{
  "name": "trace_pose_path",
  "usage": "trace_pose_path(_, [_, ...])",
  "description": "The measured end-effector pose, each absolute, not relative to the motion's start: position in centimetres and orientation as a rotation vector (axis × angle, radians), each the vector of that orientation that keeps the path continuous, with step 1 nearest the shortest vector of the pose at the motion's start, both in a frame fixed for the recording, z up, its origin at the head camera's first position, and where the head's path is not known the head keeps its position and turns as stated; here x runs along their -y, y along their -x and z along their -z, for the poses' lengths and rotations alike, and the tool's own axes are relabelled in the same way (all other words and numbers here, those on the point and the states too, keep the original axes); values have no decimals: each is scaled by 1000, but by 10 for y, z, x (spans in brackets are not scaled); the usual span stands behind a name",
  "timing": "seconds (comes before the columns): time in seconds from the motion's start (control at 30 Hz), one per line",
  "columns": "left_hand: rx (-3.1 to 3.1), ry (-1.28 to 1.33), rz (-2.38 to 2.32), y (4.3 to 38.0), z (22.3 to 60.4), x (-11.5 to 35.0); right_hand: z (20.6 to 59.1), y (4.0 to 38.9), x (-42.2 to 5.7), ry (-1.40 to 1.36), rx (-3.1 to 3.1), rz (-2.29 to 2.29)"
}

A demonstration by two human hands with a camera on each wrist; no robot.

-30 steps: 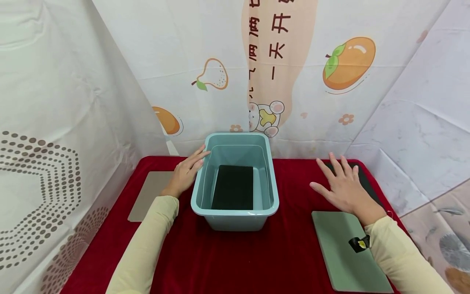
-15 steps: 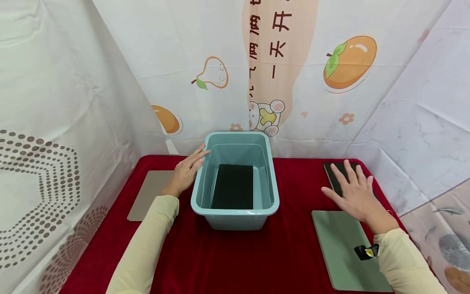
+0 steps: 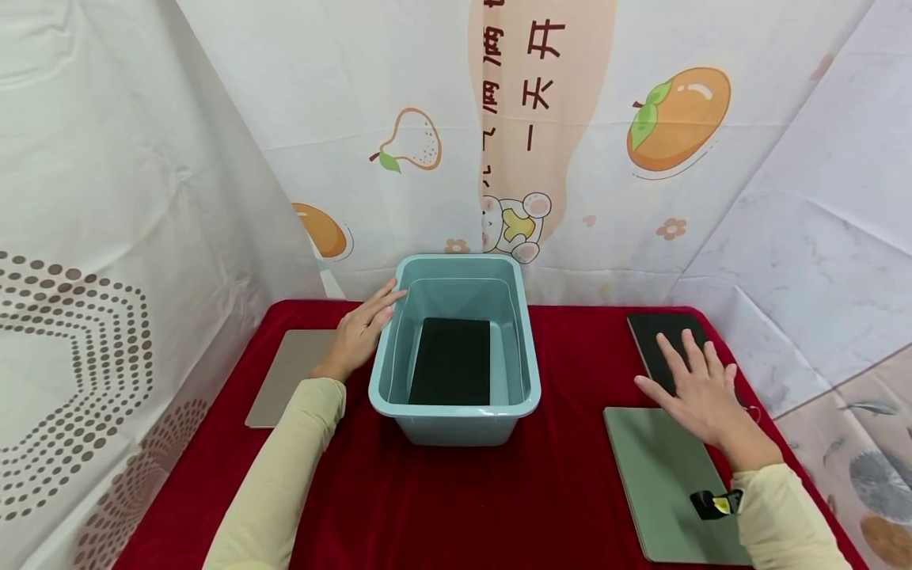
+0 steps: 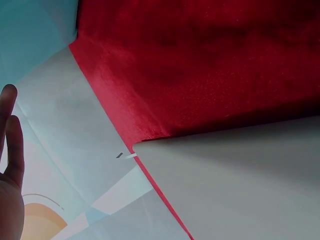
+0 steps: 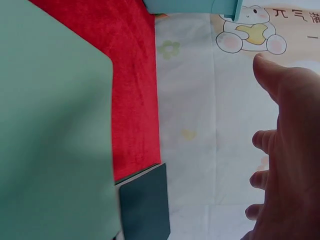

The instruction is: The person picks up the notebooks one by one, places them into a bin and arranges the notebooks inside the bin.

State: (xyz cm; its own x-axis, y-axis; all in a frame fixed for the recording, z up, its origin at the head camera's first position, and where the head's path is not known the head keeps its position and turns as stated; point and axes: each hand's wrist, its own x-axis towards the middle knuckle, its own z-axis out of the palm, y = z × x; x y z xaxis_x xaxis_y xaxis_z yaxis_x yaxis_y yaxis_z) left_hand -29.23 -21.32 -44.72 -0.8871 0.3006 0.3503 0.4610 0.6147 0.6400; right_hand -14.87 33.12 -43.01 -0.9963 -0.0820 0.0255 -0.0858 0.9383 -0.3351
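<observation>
A light blue plastic basin [image 3: 456, 412] stands in the middle of the table, with a flat black rectangular item [image 3: 452, 362] lying in it. My left hand [image 3: 356, 336] rests at the basin's left rim, fingers extended. Over on the right, my right hand [image 3: 701, 392] hovers with spread fingers and holds nothing. Below it lies a green notebook [image 3: 651, 459], large in the right wrist view. Behind that is a black notebook [image 3: 651, 332], partly covered by my right fingers. A flat greyish-beige item [image 3: 290, 368], perhaps another notebook, lies left of my left hand.
Dark red cloth [image 3: 463, 507] covers the table. White printed curtains [image 3: 321, 95] hang close behind it and along both sides. A small black strap with a yellow mark [image 3: 716, 504] hangs at my right cuff.
My right hand has moved right and toward me, uncovering more of the black notebook behind it. My left hand stays at the basin's rim.
</observation>
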Motion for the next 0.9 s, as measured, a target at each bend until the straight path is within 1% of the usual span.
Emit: trace_pose_path(0.9, [2653, 604, 1140, 292, 448, 213, 472, 131, -344, 24, 3164, -672])
